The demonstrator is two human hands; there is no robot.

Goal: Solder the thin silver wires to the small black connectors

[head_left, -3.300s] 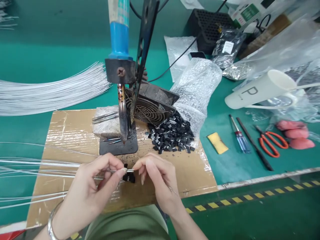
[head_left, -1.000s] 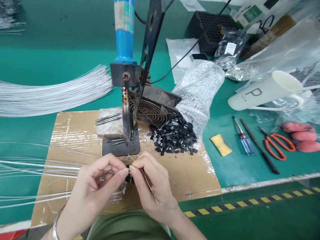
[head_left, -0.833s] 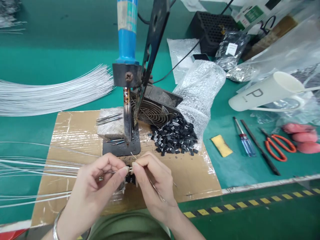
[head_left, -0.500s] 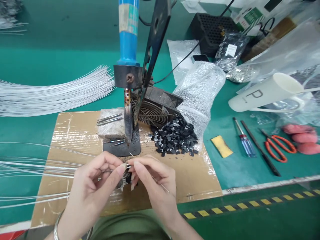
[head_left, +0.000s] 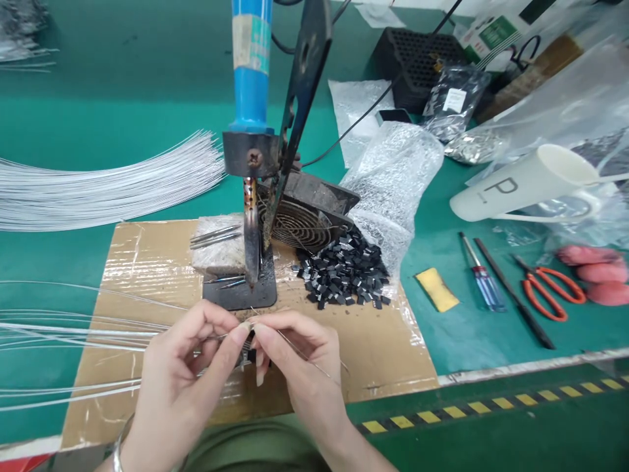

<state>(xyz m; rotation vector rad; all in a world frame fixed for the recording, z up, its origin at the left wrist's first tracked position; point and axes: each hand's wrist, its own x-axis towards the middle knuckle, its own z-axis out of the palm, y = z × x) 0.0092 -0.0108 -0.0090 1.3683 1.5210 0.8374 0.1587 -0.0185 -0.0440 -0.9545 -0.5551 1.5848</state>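
Over the cardboard (head_left: 378, 357), left hand (head_left: 181, 370) and right hand (head_left: 314, 387) pinch thin wires (head_left: 314, 364), fingertips close together; probably light, springy, easily kinked, best held near the ends. Beyond: soldering iron (head_left: 251, 98), then bundled white wires (head_left: 128, 190).

One soldering iron (head_left: 251, 98), one fan (head_left: 304, 219), one mug (head_left: 523, 185), one yellow sponge (head_left: 437, 290), one screwdriver (head_left: 487, 288), three pink lumps (head_left: 602, 272).

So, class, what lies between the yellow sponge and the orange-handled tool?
In the head view, a screwdriver, then a long dark rod, lie between the sponge and the orange-handled tool.
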